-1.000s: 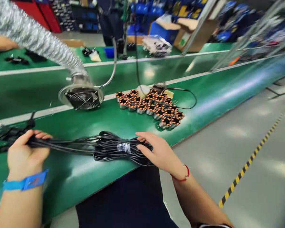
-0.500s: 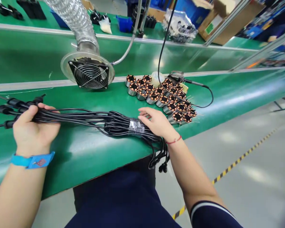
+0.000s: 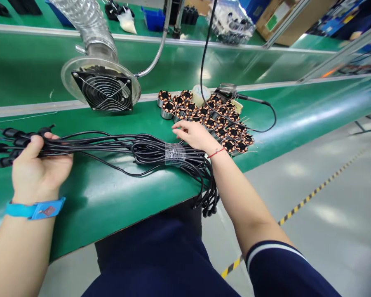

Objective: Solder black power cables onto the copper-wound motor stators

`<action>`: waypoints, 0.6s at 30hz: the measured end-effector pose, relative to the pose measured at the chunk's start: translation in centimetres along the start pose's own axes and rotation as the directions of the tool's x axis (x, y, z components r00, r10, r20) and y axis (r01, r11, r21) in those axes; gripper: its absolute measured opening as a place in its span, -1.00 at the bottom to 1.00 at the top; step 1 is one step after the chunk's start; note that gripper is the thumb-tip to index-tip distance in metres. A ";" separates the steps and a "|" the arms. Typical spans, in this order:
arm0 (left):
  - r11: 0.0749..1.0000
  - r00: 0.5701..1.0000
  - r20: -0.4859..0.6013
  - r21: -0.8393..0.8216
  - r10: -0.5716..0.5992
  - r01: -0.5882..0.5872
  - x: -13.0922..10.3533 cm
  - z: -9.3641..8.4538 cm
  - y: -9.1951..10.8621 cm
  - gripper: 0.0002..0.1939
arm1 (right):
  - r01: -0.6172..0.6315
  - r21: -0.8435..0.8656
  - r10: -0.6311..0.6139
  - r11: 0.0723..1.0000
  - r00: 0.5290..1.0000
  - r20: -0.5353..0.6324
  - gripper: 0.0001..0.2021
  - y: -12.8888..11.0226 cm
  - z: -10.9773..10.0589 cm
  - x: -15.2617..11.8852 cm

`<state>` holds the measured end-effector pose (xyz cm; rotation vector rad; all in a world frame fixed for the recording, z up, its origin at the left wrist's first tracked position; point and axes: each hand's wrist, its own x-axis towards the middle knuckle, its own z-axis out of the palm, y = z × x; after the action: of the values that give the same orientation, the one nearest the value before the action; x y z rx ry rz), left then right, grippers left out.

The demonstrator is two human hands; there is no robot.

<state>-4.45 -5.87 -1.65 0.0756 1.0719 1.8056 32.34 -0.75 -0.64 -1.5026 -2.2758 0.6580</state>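
A bundle of black cables point(image 3: 148, 149) lies along the green bench, bound near its middle with clear tape point(image 3: 174, 154). My left hand point(image 3: 42, 165) is closed round the bundle's left end, just beside several black connectors point(image 3: 12, 142) with wires coming out of them. Over the far side of the taped part hovers my right hand point(image 3: 194, 134), fingers loosely bent and apart, holding nothing that I can see. The cables' right ends point(image 3: 210, 202), with small black plugs, hang over the front edge of the bench.
Several copper-wound motor stators point(image 3: 210, 123) stand behind my right hand. A fan point(image 3: 106, 90) on a flexible silver duct point(image 3: 85, 24) hangs at the back left. A black cord point(image 3: 204, 53) loops down among the stators. A blue bin point(image 3: 153, 19) stands on the rear shelf.
My right hand has lifted slightly off the bundle and moved away from the tape. One cable now sags apart below the others. The view has shifted a little.
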 end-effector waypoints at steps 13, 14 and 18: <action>0.999 1.000 0.024 0.032 0.000 0.000 0.2 -0.3 0.4 -0.88 | 0.019 -0.550 -0.049 0.835 0.998 -0.040 -0.25 -5.5 1.6 -9.3; 1.000 0.999 0.033 0.027 0.004 -0.005 0.1 -0.2 0.5 -0.87 | 0.016 -0.537 -0.021 0.843 1.000 -0.005 -0.24 -4.8 0.8 -8.6; 1.000 0.995 0.097 -0.004 0.031 -0.030 -0.1 -0.3 1.3 -0.82 | 0.142 -0.459 -0.046 0.877 0.976 0.214 -0.38 -3.6 -2.9 -5.3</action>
<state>-5.46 -6.33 -0.95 0.1775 1.0044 1.8117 33.08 -6.35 3.63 -1.5676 -2.7930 0.2322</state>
